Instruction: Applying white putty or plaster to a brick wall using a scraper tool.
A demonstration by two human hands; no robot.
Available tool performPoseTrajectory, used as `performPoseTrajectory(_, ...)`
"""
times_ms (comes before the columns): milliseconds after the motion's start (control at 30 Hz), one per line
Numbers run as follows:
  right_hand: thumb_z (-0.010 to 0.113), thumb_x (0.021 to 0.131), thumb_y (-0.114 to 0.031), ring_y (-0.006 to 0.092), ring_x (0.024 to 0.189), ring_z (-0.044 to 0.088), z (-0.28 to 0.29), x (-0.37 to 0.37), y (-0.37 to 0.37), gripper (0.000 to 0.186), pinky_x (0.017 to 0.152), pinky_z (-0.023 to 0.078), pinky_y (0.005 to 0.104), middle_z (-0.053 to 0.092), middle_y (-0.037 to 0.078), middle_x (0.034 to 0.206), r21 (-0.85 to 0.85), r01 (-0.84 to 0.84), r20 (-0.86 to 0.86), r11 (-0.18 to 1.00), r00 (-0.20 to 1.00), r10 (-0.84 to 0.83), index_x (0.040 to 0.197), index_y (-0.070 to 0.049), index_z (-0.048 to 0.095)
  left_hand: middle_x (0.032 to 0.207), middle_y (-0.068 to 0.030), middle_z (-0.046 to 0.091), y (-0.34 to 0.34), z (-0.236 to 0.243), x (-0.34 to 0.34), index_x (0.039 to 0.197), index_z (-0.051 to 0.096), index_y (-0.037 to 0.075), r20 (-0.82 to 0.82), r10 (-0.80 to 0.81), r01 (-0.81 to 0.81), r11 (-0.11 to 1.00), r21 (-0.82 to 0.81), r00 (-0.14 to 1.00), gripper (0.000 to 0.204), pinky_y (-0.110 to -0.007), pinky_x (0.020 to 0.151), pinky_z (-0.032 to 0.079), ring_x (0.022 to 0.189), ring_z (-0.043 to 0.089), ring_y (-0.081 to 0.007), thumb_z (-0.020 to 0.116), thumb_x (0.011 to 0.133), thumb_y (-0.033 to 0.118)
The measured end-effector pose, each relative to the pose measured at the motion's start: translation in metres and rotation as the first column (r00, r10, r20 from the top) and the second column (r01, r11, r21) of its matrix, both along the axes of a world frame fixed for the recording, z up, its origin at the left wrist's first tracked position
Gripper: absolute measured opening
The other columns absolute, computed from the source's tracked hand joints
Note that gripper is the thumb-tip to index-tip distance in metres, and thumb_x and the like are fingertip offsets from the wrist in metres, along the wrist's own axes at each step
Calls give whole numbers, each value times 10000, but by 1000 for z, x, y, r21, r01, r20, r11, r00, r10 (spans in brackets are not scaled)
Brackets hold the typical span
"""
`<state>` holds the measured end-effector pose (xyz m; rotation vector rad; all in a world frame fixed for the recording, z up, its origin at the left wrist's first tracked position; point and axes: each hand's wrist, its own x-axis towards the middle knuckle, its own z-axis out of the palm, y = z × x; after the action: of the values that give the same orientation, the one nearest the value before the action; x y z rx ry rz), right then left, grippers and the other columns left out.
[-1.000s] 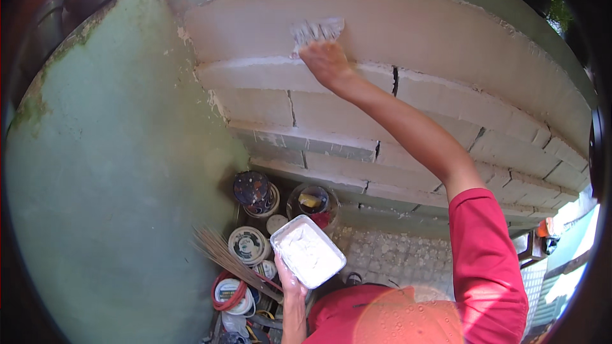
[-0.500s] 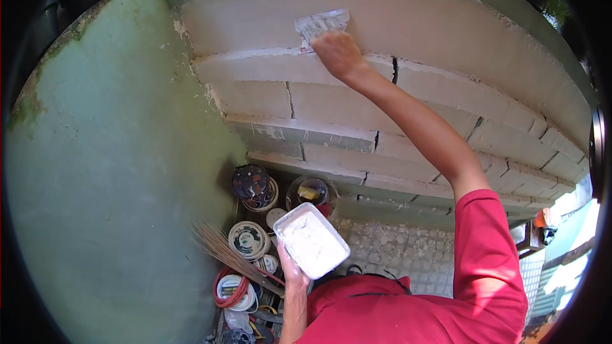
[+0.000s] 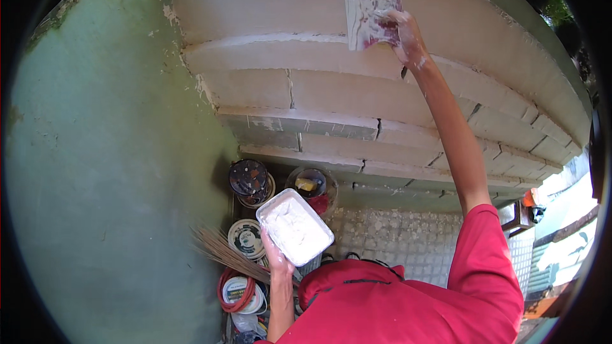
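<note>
A pale, ledged wall [image 3: 255, 13] spans the upper view, meeting a green wall [image 3: 115, 153] at the left; below lies a tiled floor [image 3: 395, 242], with a bundle of thin sticks [image 3: 220, 248] and a round tub [image 3: 247, 239] near the corner. In front of these, the left hand [image 3: 275, 255] supports a white rectangular tray [image 3: 317, 250] of white paste [image 3: 293, 224] from its near-left side; how the fingers close underneath is hidden. The right hand's [image 3: 411, 41] fingers grip the right edge of a paste-smeared flat spreader [image 3: 364, 19] before the pale wall; contact cannot be told. Held at one side, the tray could tip if the left wrist rolls, spilling paste. Wet paste on the right fingers could let the spreader twist or slip, and its thick smears might drop.
</note>
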<state>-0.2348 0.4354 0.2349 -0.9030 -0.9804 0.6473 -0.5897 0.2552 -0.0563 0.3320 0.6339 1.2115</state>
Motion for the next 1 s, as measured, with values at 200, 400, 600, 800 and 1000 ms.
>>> performPoseTrajectory(200, 552, 847, -120, 108, 729, 570, -21, 22, -8, 121, 701, 461, 267, 559, 30, 753, -30, 406, 308, 913, 873, -378, 831, -14, 608, 1320, -88, 525, 19, 4, -3, 1367, 409, 55, 24, -97, 97, 995, -9, 995, 597, -383, 993, 453, 1163, 554, -251, 295, 982, 496)
performPoseTrajectory(400, 527, 828, -65, 137, 785, 616, -10, 7, -22, 227, 714, 493, 285, 633, 107, 898, 73, 429, 233, 901, 870, -433, 1012, 50, 591, 1311, -93, 532, 32, 5, 0, 1364, 418, 73, 65, -122, 124, 992, -26, 990, 566, -387, 987, 465, 1158, 559, -249, 297, 988, 479)
performPoseTrajectory(600, 484, 860, -95, 197, 912, 636, 22, -6, -39, 425, 846, 514, 299, 610, 179, 1107, -156, 44, 210, 987, 978, -11, 1246, 81, 473, 1307, -93, 535, 38, -3, 4, 1361, 420, 73, 66, -112, 115, 993, -41, 992, 558, -387, 983, 468, 1150, 563, -251, 299, 991, 473)
performPoseTrajectory(800, 480, 859, -101, 216, 1029, 612, 41, -20, -51, 390, 925, 491, 313, 590, 196, 1134, -218, -334, 40, 917, 936, 351, 1153, 154, 499, 1327, -87, 519, 44, -4, -1, 1372, 402, 73, 70, -125, 128, 991, -33, 990, 585, -386, 999, 453, 1175, 546, -249, 301, 982, 498)
performPoseTrajectory(1000, 516, 807, -55, 175, 897, 642, 36, -14, -29, 297, 775, 536, 304, 637, 143, 987, -294, 42, 485, 955, 868, 111, 1049, 107, 580, 1300, -82, 537, 48, -7, -7, 1347, 428, 76, 56, -53, 56, 997, -60, 997, 562, -368, 977, 464, 1148, 561, -241, 319, 981, 489)
